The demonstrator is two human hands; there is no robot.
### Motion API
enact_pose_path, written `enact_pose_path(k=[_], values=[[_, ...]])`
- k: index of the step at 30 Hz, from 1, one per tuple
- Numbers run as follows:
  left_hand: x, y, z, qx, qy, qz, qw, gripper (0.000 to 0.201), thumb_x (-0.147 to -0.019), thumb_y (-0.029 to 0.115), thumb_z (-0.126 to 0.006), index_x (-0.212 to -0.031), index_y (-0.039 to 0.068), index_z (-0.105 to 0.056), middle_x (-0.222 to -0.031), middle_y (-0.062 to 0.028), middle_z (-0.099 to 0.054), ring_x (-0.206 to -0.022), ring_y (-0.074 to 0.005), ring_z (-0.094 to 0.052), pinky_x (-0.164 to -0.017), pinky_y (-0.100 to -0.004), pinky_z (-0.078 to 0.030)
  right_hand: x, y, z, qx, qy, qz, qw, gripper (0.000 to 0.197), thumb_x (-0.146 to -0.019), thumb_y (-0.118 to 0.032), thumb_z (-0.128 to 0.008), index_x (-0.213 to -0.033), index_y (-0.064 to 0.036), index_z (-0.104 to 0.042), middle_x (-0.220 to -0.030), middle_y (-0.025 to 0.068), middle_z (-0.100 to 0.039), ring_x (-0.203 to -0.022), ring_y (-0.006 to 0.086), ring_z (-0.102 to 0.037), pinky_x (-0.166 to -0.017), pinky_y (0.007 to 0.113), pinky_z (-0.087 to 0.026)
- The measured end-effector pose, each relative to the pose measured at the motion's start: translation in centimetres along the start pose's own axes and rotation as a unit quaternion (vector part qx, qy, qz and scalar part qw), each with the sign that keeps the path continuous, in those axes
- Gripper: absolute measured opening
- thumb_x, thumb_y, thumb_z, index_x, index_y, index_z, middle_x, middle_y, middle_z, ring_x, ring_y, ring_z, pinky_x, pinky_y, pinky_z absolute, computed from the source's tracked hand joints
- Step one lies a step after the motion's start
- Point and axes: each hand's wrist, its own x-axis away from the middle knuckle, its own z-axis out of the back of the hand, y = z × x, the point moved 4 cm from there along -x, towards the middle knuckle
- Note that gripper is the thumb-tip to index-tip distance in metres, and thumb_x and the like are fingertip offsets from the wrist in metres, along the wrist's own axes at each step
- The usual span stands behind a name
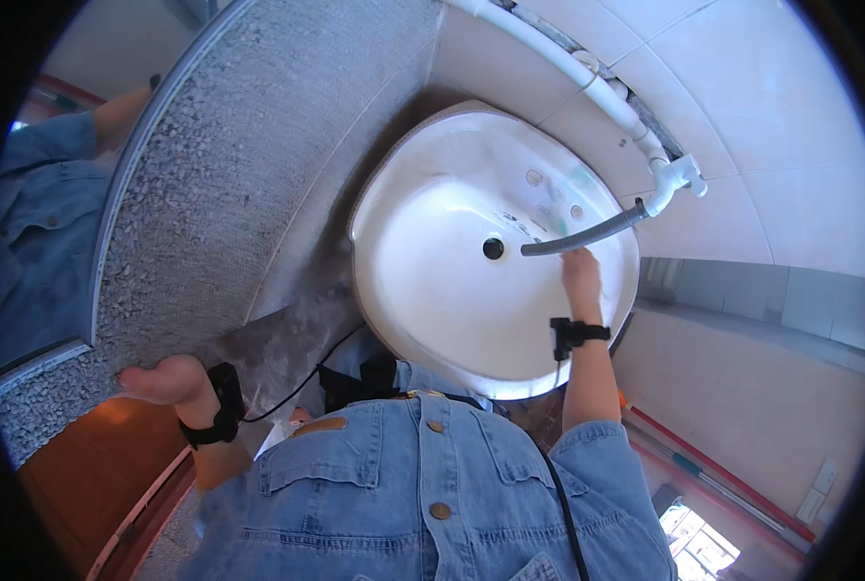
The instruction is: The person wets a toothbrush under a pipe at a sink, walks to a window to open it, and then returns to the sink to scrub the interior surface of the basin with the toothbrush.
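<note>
A white washbasin [432, 320] with a dark round drain hole [493, 249] lies in front of me. My right hand [580, 276] reaches over its right side, just below a grey corrugated hose [587, 235]. The hose partly covers the hand, and its fingers are hidden, so I cannot tell whether it grips anything. The hose hangs from a white plastic pipe fitting [674, 182] and ends near the drain. My left hand [166, 380] is out to the left by the rough pebbled wall [190, 194]. Its fingers are mostly turned out of sight.
A white pipe [548, 53] runs along the tiled wall [732, 107] behind the basin. Left of the pebbled surface, a mirror [45, 223] reflects a blue sleeve. A thin black cable [292, 392] trails from my left wrist strap. Red-edged rails [713, 465] lie at the lower right.
</note>
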Motion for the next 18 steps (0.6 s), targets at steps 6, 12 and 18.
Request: enact_pose_path(k=[6, 12, 18], values=[[0.2, -0.7, 0.7, 0.014, -0.019, -0.006, 1.0, 0.059, -0.095, 0.036, -0.023, -0.132, -0.008, -0.014, -0.133, -0.0222, -0.027, -0.116, -0.0295, -0.037, -0.098, -0.0372, -0.035, 1.2, -0.9, -0.8, 0.067, 0.03, 0.03, 0.997, 0.033, -0.089, -0.033, -0.041, -0.094, -0.007, -0.06, -0.086, 0.021, -0.061, -0.085, 0.04, -0.057, -0.071, 0.047, -0.046], [-0.6, 0.5, -0.5, -0.007, -0.022, -0.062, 0.998, 0.062, -0.094, 0.039, -0.025, -0.134, -0.006, -0.011, -0.134, -0.0225, -0.024, -0.118, -0.0298, -0.036, -0.098, -0.0374, -0.035, -1.8, -3.8, -0.2, 0.017, 0.019, -0.013, 1.0, 0.028, -0.089, -0.034, -0.042, -0.089, -0.0139, -0.06, -0.084, 0.0145, -0.063, -0.081, 0.0357, -0.059, -0.067, 0.045, -0.047], [-0.6, 1.4, -0.9, 0.017, -0.005, -0.028, 0.999, 0.062, -0.093, 0.039, -0.027, -0.133, -0.005, -0.011, -0.133, -0.023, -0.025, -0.116, -0.0304, -0.038, -0.095, -0.0384, -0.037, -0.6, -5.4, 0.3, 0.052, -0.039, -0.006, 0.998, 0.032, -0.091, -0.036, -0.036, -0.09, -0.0131, -0.058, -0.083, 0.0161, -0.061, -0.079, 0.0381, -0.058, -0.067, 0.046, -0.047]])
